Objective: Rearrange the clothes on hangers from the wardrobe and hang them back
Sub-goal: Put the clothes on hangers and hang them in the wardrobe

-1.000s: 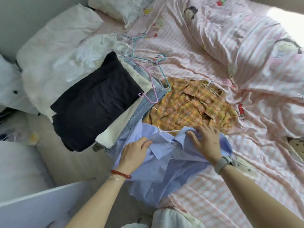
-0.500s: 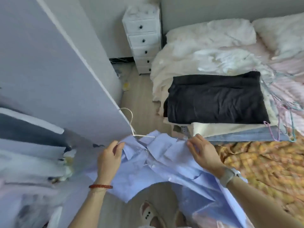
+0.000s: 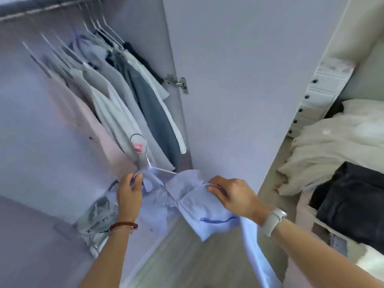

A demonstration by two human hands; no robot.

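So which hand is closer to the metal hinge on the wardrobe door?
The right hand. It grips the blue shirt below the hinge and a bit to its right. The left hand, pinching the shirt's collar, sits further off, down to the hinge's left.

Blue shirt (image 3: pixel 195 202) on hanger (image 3: pixel 145 156) between both hands

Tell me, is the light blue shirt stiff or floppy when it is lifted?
Probably floppy: the light blue shirt sags and bunches between both hands, one sleeve dangling. It seems light. It might slide on its thin hanger.
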